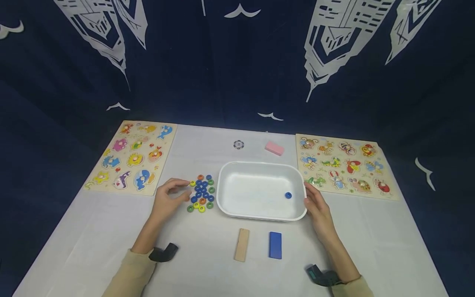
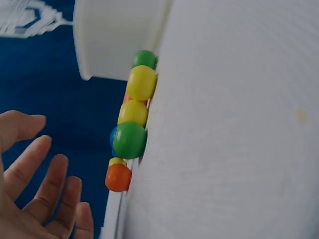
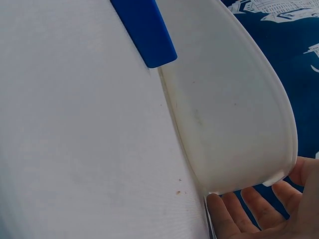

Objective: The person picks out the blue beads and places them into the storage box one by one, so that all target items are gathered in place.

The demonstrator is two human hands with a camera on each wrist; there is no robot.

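My left hand point(image 1: 170, 196) is just left of a cluster of round beads point(image 1: 198, 189) in blue, green, yellow and orange, fingers spread and bent a little. In the left wrist view its fingers hold nothing, with a green bead point(image 2: 129, 141) and an orange bead point(image 2: 118, 178) to their right. My right hand point(image 1: 318, 208) rests against the right end of a white tray point(image 1: 259, 216). The right wrist view shows its fingertips along the tray's outer wall point(image 3: 239, 124), thumb near the rim. A single blue bead point(image 1: 288, 195) lies inside the tray, toward the right.
In front of the tray lie a plain wooden block point(image 1: 242, 245) and a blue block point(image 1: 275, 245). Behind it are a pink block point(image 1: 274, 148) and a round patterned chip point(image 1: 238, 144). Picture puzzle boards lie at the back left point(image 1: 133, 156) and the back right point(image 1: 341, 165).
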